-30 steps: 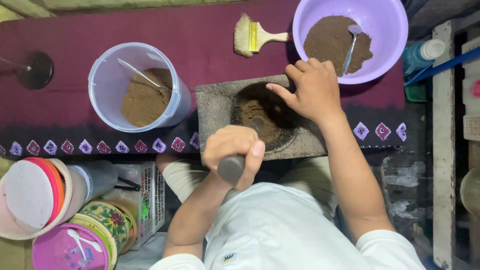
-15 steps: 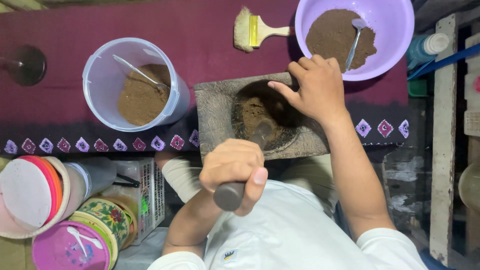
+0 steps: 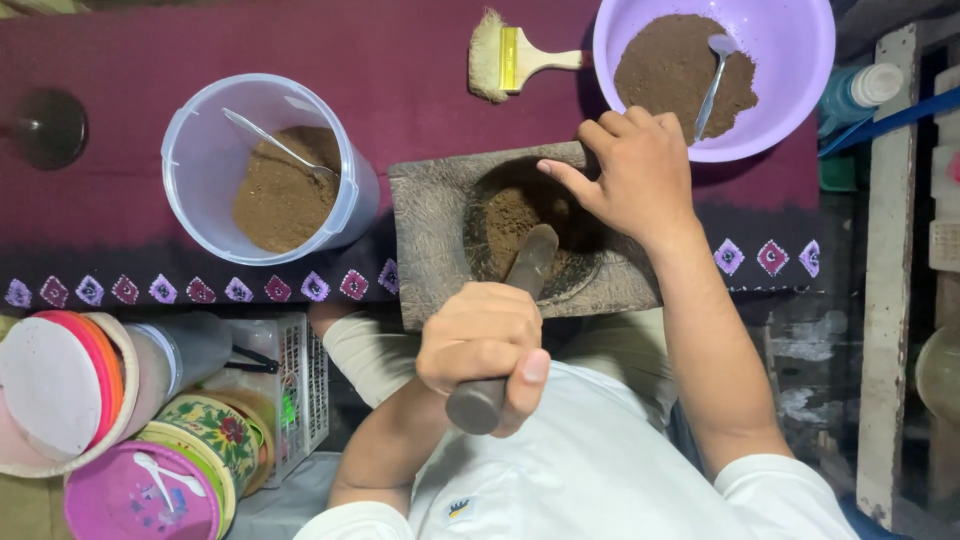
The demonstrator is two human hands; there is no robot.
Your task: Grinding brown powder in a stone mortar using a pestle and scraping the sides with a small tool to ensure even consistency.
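The lower end of the pestle (image 3: 505,325) was hidden inside the left hand (image 3: 482,345). Part of the mortar's (image 3: 430,215) hollow was covered by the right hand (image 3: 625,175). The purple bowl (image 3: 800,60) was cut off by the top edge, and the stacked lids (image 3: 60,395) by the left edge.

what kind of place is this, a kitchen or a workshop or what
Most likely a small home workspace for grinding powder by hand, not a fitted kitchen. A stone mortar sits on a maroon patterned cloth, with a clear bucket and a purple bowl of brown powder beside it, and a brush.
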